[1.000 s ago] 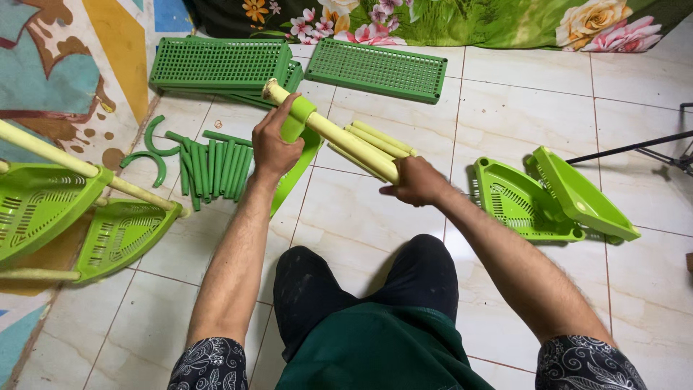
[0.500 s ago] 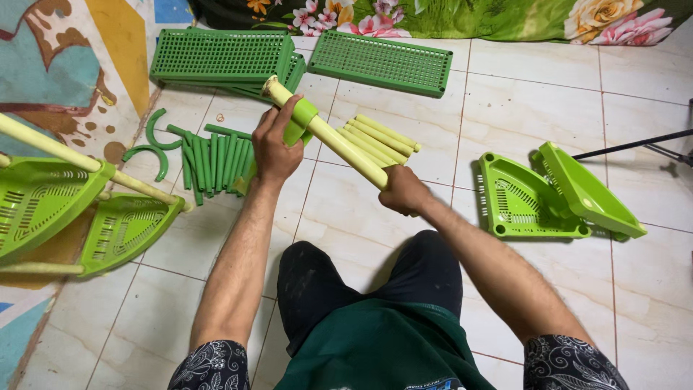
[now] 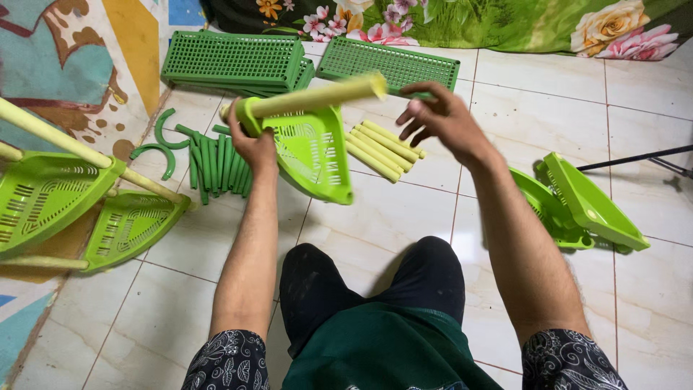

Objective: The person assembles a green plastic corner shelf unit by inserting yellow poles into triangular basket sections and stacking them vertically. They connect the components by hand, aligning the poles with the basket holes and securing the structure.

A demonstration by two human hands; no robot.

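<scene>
My left hand (image 3: pixel 253 141) grips a light-green corner shelf tray (image 3: pixel 314 152) at its socket, lifted off the floor with its perforated face toward me. A pale yellow tube (image 3: pixel 317 96) runs through that socket and points right. My right hand (image 3: pixel 440 115) hovers at the tube's right end with fingers spread, apart from it. Below lie several more yellow tubes (image 3: pixel 382 148) on the tiles.
Dark green rods and curved clips (image 3: pixel 209 162) lie by my left arm. Dark green grid panels (image 3: pixel 234 61) are stacked at the back. A partly built corner rack (image 3: pixel 65 202) lies at left. Two light-green trays (image 3: pixel 577 206) rest at right, beside a black stand leg.
The tray and tube have swung up, the tube now nearly level. My right hand has let go of the tube and opened near its end.
</scene>
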